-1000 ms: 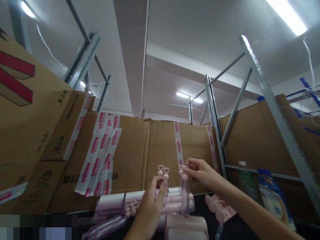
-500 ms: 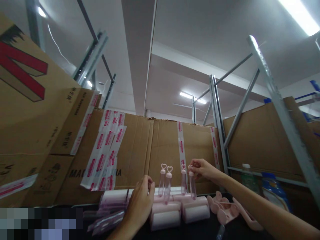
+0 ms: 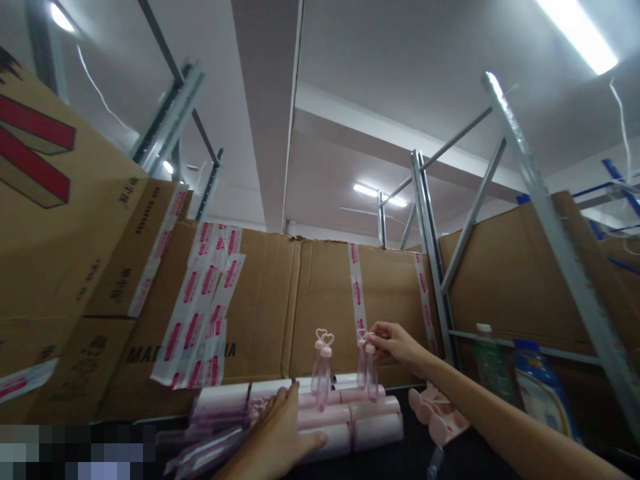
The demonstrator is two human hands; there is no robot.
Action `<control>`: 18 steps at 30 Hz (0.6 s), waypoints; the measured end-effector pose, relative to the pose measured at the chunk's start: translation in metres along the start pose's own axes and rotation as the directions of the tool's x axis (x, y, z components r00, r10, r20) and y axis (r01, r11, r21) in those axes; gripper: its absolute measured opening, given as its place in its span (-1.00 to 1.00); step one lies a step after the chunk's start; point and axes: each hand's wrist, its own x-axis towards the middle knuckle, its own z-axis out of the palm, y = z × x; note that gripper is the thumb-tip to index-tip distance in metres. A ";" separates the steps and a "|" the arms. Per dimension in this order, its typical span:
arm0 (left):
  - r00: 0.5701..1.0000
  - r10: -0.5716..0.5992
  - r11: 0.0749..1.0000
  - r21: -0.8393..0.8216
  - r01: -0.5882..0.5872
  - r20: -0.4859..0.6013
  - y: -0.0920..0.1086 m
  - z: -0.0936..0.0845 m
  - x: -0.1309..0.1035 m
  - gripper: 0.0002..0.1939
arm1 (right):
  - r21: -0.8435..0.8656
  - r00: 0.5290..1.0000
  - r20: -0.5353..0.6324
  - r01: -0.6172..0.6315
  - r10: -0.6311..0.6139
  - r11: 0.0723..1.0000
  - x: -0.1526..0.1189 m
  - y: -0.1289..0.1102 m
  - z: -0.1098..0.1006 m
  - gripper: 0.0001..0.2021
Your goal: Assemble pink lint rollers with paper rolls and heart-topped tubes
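Observation:
Several pink-capped clear tubes with heart-shaped tops stand upright at the centre. At the right pair, my right hand [image 3: 395, 343] pinches the heart top of the nearer tube [image 3: 371, 380]. Two more tubes, one of them this tube [image 3: 324, 380], stand to the left with no hand on them. My left hand [image 3: 280, 427] reaches over the wrapped pink and white rolls [image 3: 377, 430], thumb spread from the fingers, touching or just above them. Its fingertips are partly hidden among the rolls.
Clear-wrapped packs [image 3: 210, 453] lie at the lower left. Pink plastic parts [image 3: 443, 417] lie right of the rolls, near a green bottle [image 3: 491, 363] and a blue-capped container [image 3: 540, 387]. A taped cardboard wall [image 3: 265, 300] stands behind, with metal shelf posts beside it.
My left hand has moved lower onto the rolls and opened. My right hand stays at the right tube pair. The view has shifted slightly, and the front rolls look nudged together.

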 end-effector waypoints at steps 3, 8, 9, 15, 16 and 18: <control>0.999 -0.016 1.000 0.026 0.015 0.044 0.000 -0.001 0.000 0.09 | 0.002 1.000 0.004 0.001 -0.001 1.000 0.000 -0.002 0.003 -0.79; 0.995 0.044 0.999 0.024 -0.047 0.091 -0.004 -0.019 0.001 0.09 | -0.021 1.000 0.023 -0.011 0.011 1.000 -0.002 -0.005 0.003 -0.78; 0.993 0.065 0.997 0.020 -0.068 0.096 -0.008 -0.025 0.003 0.06 | -0.032 1.000 0.025 -0.012 0.012 0.999 -0.002 -0.005 0.002 -0.78; 0.991 0.097 0.990 0.092 -0.105 0.087 -0.050 -0.070 0.024 -0.68 | -0.162 0.991 -0.101 0.073 -0.090 0.984 -0.009 -0.005 -0.006 -0.77; 0.996 0.084 0.987 0.131 -0.089 0.040 -0.058 -0.075 0.029 -0.74 | -0.195 0.980 -0.148 0.100 -0.130 0.976 -0.012 -0.005 -0.007 -0.77; 0.997 0.058 0.976 0.214 -0.044 -0.059 -0.074 -0.079 0.037 -0.81 | -0.261 0.950 -0.228 0.150 -0.212 0.954 -0.023 -0.008 -0.009 -0.77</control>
